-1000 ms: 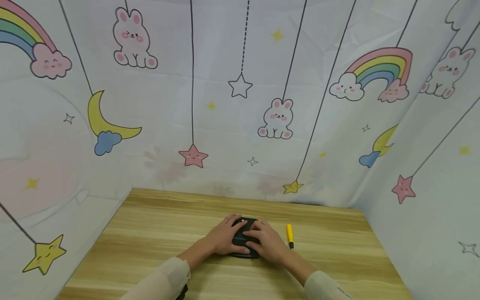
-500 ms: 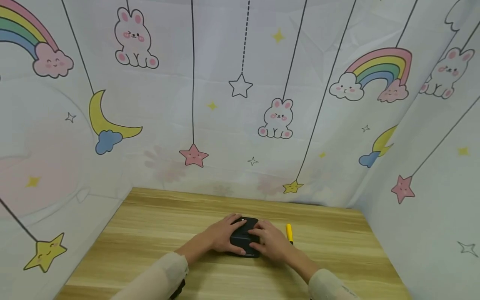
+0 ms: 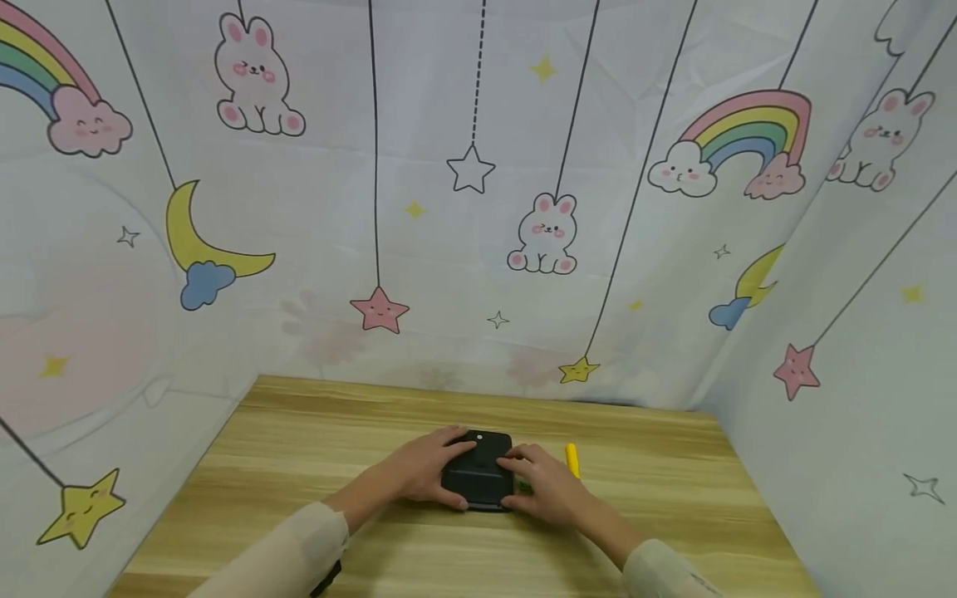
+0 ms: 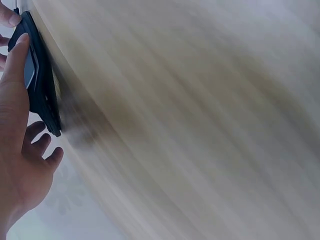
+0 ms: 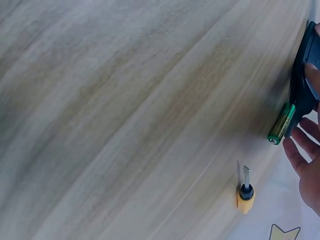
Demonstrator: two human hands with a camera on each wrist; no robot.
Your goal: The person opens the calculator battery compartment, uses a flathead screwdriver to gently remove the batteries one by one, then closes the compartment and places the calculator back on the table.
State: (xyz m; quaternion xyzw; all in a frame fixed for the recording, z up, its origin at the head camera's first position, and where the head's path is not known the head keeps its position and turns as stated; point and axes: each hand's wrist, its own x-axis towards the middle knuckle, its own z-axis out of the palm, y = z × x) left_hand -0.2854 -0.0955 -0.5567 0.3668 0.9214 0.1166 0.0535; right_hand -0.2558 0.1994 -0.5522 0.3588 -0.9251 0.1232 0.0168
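A flat black device (image 3: 479, 473) with a raised middle and a small light dot near its far edge lies on the wooden table between both hands; its exact kind cannot be told. My left hand (image 3: 421, 467) grips its left side, thumb at the near corner and fingers spread over the far part. At the right side, my right hand (image 3: 549, 483) holds the edge with its thumb near the front corner and fingertips on top. Close against the device in the right wrist view lies a green battery (image 5: 282, 124), mostly hidden by the right hand in the head view.
A screwdriver with a yellow handle (image 3: 572, 459) lies right of the right hand, its metal tip (image 5: 246, 175) showing in the right wrist view. White curtains (image 3: 321, 249) with printed rabbits and stars enclose the table (image 3: 314, 423) at the back and sides.
Both hands have shifted slightly left with the black device. My right fingers have drawn back from its top to its right edge, and a bit of green now shows beside it.
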